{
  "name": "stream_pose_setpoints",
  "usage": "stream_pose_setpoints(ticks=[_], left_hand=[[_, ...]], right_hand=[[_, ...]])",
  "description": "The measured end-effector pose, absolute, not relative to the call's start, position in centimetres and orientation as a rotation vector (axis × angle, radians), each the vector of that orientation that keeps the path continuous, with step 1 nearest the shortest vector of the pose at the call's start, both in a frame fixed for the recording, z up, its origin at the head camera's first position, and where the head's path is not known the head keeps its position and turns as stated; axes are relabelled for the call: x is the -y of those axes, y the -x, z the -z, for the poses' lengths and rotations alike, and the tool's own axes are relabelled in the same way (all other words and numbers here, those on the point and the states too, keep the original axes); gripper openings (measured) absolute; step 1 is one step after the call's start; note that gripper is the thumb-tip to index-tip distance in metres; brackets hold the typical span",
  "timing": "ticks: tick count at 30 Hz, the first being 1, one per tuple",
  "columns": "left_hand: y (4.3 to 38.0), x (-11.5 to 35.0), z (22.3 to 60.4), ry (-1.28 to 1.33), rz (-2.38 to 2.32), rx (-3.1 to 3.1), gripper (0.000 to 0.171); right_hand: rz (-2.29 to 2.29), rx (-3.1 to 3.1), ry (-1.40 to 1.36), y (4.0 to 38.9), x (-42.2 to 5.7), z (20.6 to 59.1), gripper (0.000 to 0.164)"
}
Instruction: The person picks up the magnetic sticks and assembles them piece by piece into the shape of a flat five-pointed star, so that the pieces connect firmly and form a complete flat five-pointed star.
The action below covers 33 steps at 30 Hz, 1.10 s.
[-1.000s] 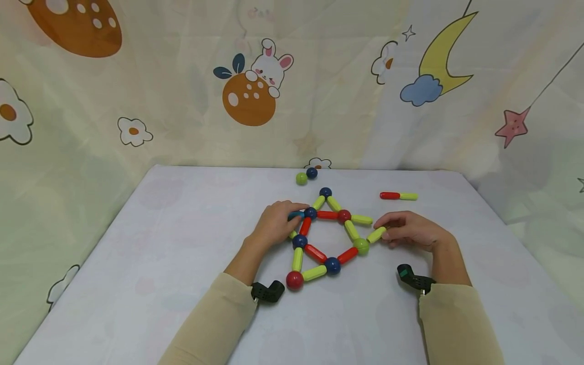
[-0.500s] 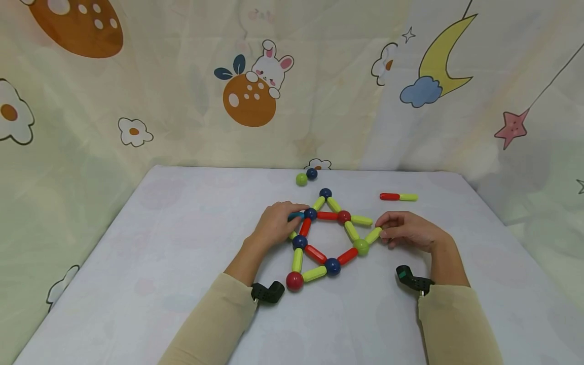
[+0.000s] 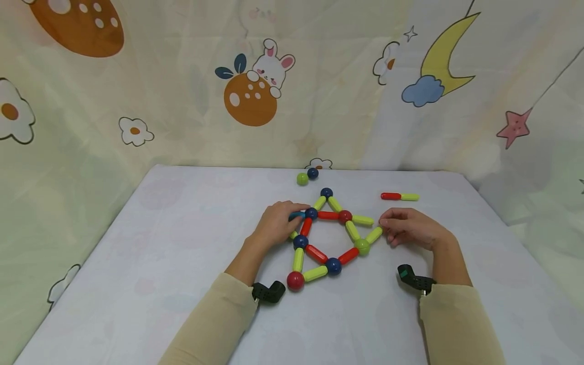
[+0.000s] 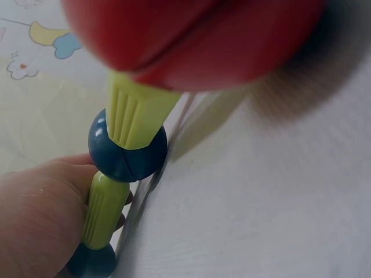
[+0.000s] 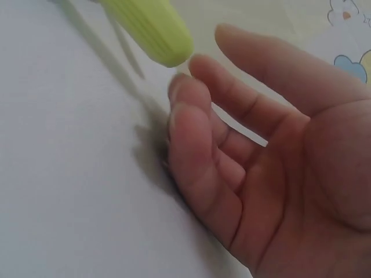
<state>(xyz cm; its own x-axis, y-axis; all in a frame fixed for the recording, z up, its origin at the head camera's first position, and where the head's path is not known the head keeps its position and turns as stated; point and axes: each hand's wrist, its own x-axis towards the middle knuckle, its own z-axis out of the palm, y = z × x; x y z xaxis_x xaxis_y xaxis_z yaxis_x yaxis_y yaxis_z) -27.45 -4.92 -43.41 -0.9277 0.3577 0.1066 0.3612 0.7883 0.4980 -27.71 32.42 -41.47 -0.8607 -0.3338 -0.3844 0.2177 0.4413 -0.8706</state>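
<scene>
A flat frame of magnetic sticks and balls lies mid-table in the head view. My left hand [image 3: 275, 223] holds its left side, thumb and fingers about a blue stick [image 3: 296, 215] beside a dark blue ball [image 3: 311, 214]. In the left wrist view, a red ball [image 4: 197, 40] and green stick [image 4: 105, 211] show near that hand. My right hand [image 3: 412, 228] is just right of a green stick [image 3: 374, 234] that stands out from a green ball [image 3: 362, 247]. Its fingers are loosely bent and hold nothing; the right wrist view shows the green stick's end [image 5: 156, 35] apart from the fingertips.
At the back of the white table [image 3: 191, 185] sit a loose green ball [image 3: 302, 179] and a blue ball [image 3: 312, 173]. A red stick [image 3: 391, 196] and a green stick [image 3: 409, 197] lie end to end at back right. A patterned cloth [image 3: 182, 76] hangs behind.
My right hand brought the green stick it pinched onto the green ball, then let go and drew slightly right. The left hand has stayed in place.
</scene>
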Motion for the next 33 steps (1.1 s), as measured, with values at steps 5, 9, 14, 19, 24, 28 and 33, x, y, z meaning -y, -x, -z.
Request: stream_pose_setpoints(ticks=[5, 9, 14, 19, 24, 28, 33], left_hand=[[27.6, 5.1, 43.5, 0.595, 0.824, 2.964, 0.038], [27.6, 5.1, 43.4, 0.586, 0.842, 2.968, 0.038], [27.6, 5.0, 43.3, 0.604, 0.861, 2.968, 0.038], [27.4, 5.2, 43.3, 0.599, 0.892, 2.972, 0.037], [27.4, 5.6, 43.5, 0.608, 0.920, 2.972, 0.037], [27.6, 5.8, 43.6, 0.626, 0.951, 2.957, 0.037], [27.7, 5.9, 43.6, 0.632, 0.985, 2.947, 0.035]], right_hand=[[1.416, -2.377, 0.085, 27.9, -31.8, 40.7, 0.050], [1.441, -2.512, 0.149, 28.1, -30.3, 39.8, 0.050], [1.479, -2.619, 0.221, 28.4, -27.6, 38.9, 0.049], [1.448, -2.686, 0.238, 29.7, -24.7, 38.6, 0.048], [1.386, -2.707, 0.237, 31.3, -22.4, 38.5, 0.045], [1.355, -2.745, 0.248, 32.6, -21.0, 38.3, 0.040], [1.354, -2.765, 0.257, 34.2, -19.6, 38.0, 0.042]])
